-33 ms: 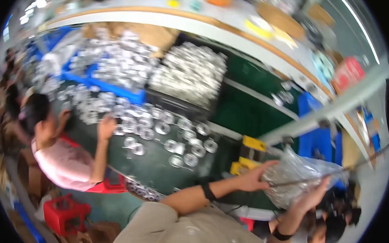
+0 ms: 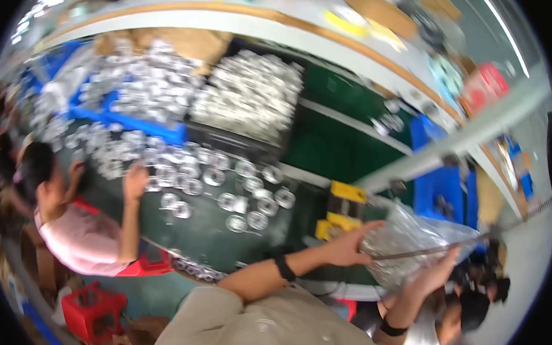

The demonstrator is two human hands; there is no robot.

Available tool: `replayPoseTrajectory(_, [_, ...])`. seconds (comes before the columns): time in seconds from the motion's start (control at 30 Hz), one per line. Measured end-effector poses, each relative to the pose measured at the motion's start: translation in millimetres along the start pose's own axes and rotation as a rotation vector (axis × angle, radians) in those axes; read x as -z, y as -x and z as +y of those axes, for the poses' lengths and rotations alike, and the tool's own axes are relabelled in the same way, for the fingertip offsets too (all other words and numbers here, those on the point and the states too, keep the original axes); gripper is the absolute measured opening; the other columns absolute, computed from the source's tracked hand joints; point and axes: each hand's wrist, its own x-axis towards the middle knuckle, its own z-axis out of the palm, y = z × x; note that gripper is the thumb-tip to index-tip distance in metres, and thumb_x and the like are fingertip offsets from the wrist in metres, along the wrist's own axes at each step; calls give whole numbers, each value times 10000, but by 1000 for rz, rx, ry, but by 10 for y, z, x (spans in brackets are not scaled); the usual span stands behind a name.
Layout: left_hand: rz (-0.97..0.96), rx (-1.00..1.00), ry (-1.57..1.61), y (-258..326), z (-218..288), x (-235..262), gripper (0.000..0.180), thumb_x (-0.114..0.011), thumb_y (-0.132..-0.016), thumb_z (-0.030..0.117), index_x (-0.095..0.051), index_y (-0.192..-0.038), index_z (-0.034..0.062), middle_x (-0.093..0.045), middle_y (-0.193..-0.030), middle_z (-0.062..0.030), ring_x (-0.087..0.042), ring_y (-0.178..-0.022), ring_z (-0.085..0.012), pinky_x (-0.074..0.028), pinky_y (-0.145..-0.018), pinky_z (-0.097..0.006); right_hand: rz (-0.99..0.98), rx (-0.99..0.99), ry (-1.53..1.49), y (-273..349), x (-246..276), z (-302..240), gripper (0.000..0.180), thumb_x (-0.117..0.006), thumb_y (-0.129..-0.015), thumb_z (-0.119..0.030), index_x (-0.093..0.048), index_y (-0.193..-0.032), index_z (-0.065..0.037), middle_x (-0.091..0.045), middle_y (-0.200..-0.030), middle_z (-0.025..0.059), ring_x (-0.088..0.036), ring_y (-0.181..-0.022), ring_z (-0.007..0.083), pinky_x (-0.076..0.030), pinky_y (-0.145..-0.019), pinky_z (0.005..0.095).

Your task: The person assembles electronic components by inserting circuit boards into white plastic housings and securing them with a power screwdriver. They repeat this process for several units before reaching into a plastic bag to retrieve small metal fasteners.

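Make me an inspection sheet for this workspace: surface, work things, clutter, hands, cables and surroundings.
Surface: dark green worktop, strewn with clear round pieces.
Work things: clear plastic bag between the hands; contents too blurred to name.
Clutter: heaped blue tray; black crate full of pale parts; yellow-and-black box.
Hands: left hand at the bag's left side, right hand at its lower right; finger grip unclear.
Cables: a dark, coiled-looking cord crosses in front of the bag.
Surroundings: co-worker in pink seated at left; red stool at lower left; loaded shelf beyond the worktop.
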Motion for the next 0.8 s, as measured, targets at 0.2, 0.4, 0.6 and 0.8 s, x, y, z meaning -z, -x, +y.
replayPoseTrajectory(0.2, [-360, 383, 353, -112, -887, -46, 517, -359, -973, 250, -258, -1455, 93, -450, -1348, -77, -489, -1153, -175, -391, -971, -290, -29, -112, -18, 81, 433, 160, 327, -519, -955, -339, -554, -1149, -78, -588, -1005, 31, -576, -877, 147, -477, -711, 310])
replayPoseTrajectory(0.4, [-517, 349, 102, -202, -686, 31, 699, -522, -918, 382, -221, -1456, 52, -410, -1370, -108, -376, -1278, -187, -308, -1058, -332, -158, -182, -90, 138, 469, 340, 266, -487, -975, -297, -528, -1130, -86, -592, -965, 31, -591, -819, 150, -505, -700, 301])
replayPoseTrajectory(0.6, [-103, 334, 327, -25, -1009, -172, 712, -645, -862, 262, -272, -1440, 79, -492, -1279, -78, -491, -1126, -135, -419, -949, -302, -160, -343, 23, 171, 356, 557, 191, -537, -955, -324, -495, -975, -139, -476, -799, -26, -496, -671, 101, -436, -562, 265])
replayPoseTrajectory(0.8, [-81, 702, 557, 1, -1119, -108, 570, -623, -893, 190, -359, -1385, 75, -512, -1257, -58, -501, -1121, -152, -431, -927, -301, -235, -501, 250, 313, 37, 519, 210, -573, -938, -275, -474, -1046, -126, -474, -820, -17, -501, -707, 99, -448, -605, 274])
